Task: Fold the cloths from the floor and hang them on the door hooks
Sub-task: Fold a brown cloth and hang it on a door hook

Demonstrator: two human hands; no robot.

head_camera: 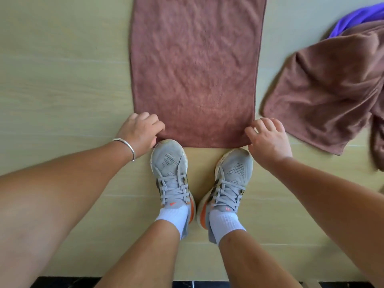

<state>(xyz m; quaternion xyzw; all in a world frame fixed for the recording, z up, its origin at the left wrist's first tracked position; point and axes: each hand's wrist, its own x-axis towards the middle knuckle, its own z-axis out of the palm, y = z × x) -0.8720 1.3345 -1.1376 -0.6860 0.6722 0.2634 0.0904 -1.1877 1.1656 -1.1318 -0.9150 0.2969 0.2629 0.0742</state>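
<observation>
— What's nearest the camera?

— Two bare legs and a pair of grey shoes on the pale wood floor, toes pointing away. The left shoe's toe touches the near edge of the spread cloth.

— And the hands?

— The left hand, silver bangle on its wrist, has its grip curled on the near left corner of the reddish-brown cloth. The right hand sits at the near right corner, grip narrow, fingers bent down onto the hem; whether it actually pinches the fabric I cannot tell.

— Where does that cloth lie?

— Flat on the floor, running straight away from both grips and out of the top of view.

— Anything beyond?

— Right of the right grip, apart from the flat cloth, a crumpled brown cloth; behind it, a purple cloth peeks out.
</observation>
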